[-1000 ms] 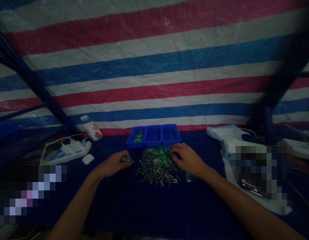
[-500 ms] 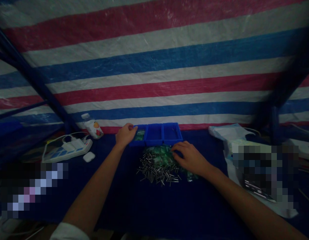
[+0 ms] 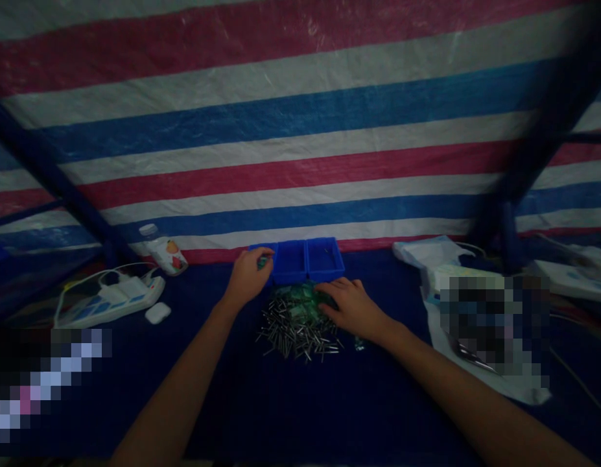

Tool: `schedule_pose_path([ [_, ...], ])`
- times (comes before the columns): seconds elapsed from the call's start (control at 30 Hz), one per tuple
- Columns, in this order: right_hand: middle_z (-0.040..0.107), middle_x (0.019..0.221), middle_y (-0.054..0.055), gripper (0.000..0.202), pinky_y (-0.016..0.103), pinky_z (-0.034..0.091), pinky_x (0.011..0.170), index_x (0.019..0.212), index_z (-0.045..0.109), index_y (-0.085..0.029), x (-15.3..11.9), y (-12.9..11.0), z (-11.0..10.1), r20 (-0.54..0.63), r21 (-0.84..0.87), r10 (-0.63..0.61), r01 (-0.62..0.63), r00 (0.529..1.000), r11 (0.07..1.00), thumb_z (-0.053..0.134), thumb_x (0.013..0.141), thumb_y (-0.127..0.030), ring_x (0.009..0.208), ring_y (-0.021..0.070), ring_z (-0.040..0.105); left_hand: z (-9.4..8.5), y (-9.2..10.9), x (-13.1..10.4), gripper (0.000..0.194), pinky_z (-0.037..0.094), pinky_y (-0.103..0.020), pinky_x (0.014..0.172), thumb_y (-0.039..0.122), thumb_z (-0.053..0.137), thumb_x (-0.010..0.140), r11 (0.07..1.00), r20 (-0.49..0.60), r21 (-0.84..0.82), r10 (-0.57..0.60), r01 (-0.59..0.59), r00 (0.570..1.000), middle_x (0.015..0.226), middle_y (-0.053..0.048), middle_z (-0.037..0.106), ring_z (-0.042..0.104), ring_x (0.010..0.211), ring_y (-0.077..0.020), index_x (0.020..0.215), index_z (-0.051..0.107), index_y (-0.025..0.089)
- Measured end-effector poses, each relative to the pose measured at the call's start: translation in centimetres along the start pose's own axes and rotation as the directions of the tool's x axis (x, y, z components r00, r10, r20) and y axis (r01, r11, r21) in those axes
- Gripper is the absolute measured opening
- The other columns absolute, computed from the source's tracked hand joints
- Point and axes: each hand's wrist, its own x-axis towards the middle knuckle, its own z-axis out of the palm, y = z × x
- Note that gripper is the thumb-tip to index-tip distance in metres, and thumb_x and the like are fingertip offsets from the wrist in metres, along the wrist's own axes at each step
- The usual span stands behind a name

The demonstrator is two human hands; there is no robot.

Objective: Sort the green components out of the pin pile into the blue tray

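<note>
My left hand (image 3: pixel 247 277) is over the left compartment of a row of blue plastic bins (image 3: pixel 324 257). Its thumb and forefinger are curved and apart, with a bit of green showing in the gap; whether that is held or lies in the bin below is unclear. My right hand (image 3: pixel 354 306) touches the right side of a heap of small green plastic packets (image 3: pixel 303 299), fingers bent and thumb apart. Loose metal nails or pins (image 3: pixel 297 336) lie in a pile in front of and beneath the packets. The right fingertips are partly hidden among the packets.
A power strip (image 3: pixel 118 305), a white earbud case (image 3: pixel 157 313) and a labelled bottle (image 3: pixel 168 253) stand to the left. At right lies a white plastic bag (image 3: pixel 429 253) beside blurred-out items. Striped tarp (image 3: pixel 300 149) hangs behind the blue-covered table (image 3: pixel 281 408).
My left hand has moved from the left bin's outer edge over its compartment. The right hand stays at the packets, shifted slightly. The whole view has turned a little to the right.
</note>
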Motion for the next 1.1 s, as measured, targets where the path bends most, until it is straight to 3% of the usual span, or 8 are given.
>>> schedule_pose_path([
  [0.07, 0.073, 0.12, 0.01, 0.034, 0.049, 0.039, 0.093, 0.126, 0.065, -0.023, 0.1, 0.1, 0.0, -0.008, -0.012, 0.007, -0.008, 1.0, 1.0, 0.06, 0.093, -0.029, 0.116, 0.0324, 0.062, 0.4, 0.6, -1.8, 0.026, 0.056, -0.037, 0.085, 0.031, 0.057, 0.092, 0.958, -0.014, -0.277, 0.076, -0.077, 0.997, 0.103, -0.007, 0.078, 0.071, 0.094, -0.023, 0.109, 0.073, 0.021],
  [0.13, 0.074, 0.118, 0.008, 0.029, 0.048, 0.038, 0.093, 0.122, 0.067, -0.024, 0.1, 0.1, 0.0, -0.008, -0.021, -0.008, 0.008, 1.0, 1.0, 0.059, 0.094, -0.028, 0.114, 0.0305, 0.063, 0.8, 1.0, -3.3, 0.024, 0.056, -0.033, 0.074, 0.032, 0.057, 0.091, 0.92, 0.012, -0.378, 0.121, -0.108, 0.993, 0.089, -0.004, 0.077, 0.071, 0.081, -0.0199, 0.104, 0.074, 0.02],
  [0.23, 0.073, 0.119, 0.007, 0.027, 0.046, 0.036, 0.093, 0.119, 0.068, -0.025, 0.0, 0.1, 0.0, -0.012, -0.028, -0.034, 0.034, 0.999, 0.999, 0.054, 0.096, -0.025, 0.114, 0.0291, 0.063, 1.3, 1.5, -4.5, 0.02, 0.054, -0.032, 0.07, 0.028, 0.057, 0.092, 0.933, 0.024, -0.312, 0.197, -0.18, 0.98, 0.081, -0.002, 0.075, 0.068, 0.072, -0.0177, 0.1, 0.074, 0.02],
  [0.5, 0.072, 0.127, 0.008, 0.043, 0.044, 0.034, 0.093, 0.128, 0.066, -0.026, 0.0, 0.4, 0.1, 0.005, 0.057, -0.079, 0.078, 0.997, 0.995, 0.055, 0.088, -0.015, 0.117, 0.0275, 0.064, 2.4, 1.7, -4.7, 0.021, 0.055, -0.038, 0.086, 0.018, 0.052, 0.096, 0.927, 0.096, -0.191, 0.345, -0.323, 0.934, 0.101, -0.005, 0.077, 0.072, 0.092, -0.0211, 0.103, 0.072, 0.02],
  [0.77, 0.078, 0.099, 0.006, 0.021, 0.05, 0.031, 0.098, 0.095, 0.076, -0.024, 0.3, 0.2, -0.3, -0.145, 0.25, 0.011, 0.026, 0.989, 0.968, 0.056, 0.09, -0.024, 0.098, 0.0259, 0.069, 2.9, 2.0, -5.2, 0.02, 0.052, -0.044, 0.099, 0.026, 0.055, 0.098, 0.917, 0.086, -0.219, 0.359, -0.334, 0.929, 0.109, -0.006, 0.074, 0.067, 0.107, -0.0231, 0.111, 0.07, 0.021],
  [0.93, 0.078, 0.103, 0.007, 0.027, 0.042, 0.046, 0.089, 0.1, 0.076, -0.024, 0.8, -0.1, -0.7, -0.268, 0.52, 0.22, -0.051, 0.938, 0.853, 0.053, 0.092, -0.036, 0.094, 0.0227, 0.07, 2.8, 2.9, -5.7, 0.041, 0.047, -0.051, 0.107, 0.036, 0.064, 0.093, 0.912, 0.047, -0.295, 0.312, -0.285, 0.949, 0.126, -0.01, 0.068, 0.061, 0.119, -0.0274, 0.131, 0.062, 0.022],
  [1.03, 0.078, 0.096, 0.008, 0.032, 0.036, 0.052, 0.076, 0.101, 0.074, -0.021, 1.0, -0.2, -0.9, -0.247, 0.678, 0.328, -0.079, 0.912, 0.731, 0.056, 0.089, -0.045, 0.083, 0.0197, 0.07, 2.9, 4.2, -6.0, 0.049, 0.054, -0.048, 0.092, 0.041, 0.063, 0.091, 0.875, 0.115, -0.473, 0.18, -0.106, 0.977, 0.113, -0.01, 0.071, 0.068, 0.098, -0.0253, 0.135, 0.06, 0.02],
  [1.1, 0.077, 0.09, 0.007, 0.035, 0.033, 0.052, 0.069, 0.1, 0.074, -0.02, 0.9, -0.4, -1.0, -0.209, 0.75, 0.363, -0.089, 0.908, 0.656, 0.061, 0.085, -0.049, 0.077, 0.0181, 0.068, 3.1, 5.0, -6.2, 0.046, 0.057, -0.04, 0.078, 0.045, 0.062, 0.091, 0.77, 0.226, -0.634, 0.103, 0.066, 0.969, 0.1, -0.009, 0.072, 0.069, 0.084, -0.0221, 0.128, 0.064, 0.017],
])
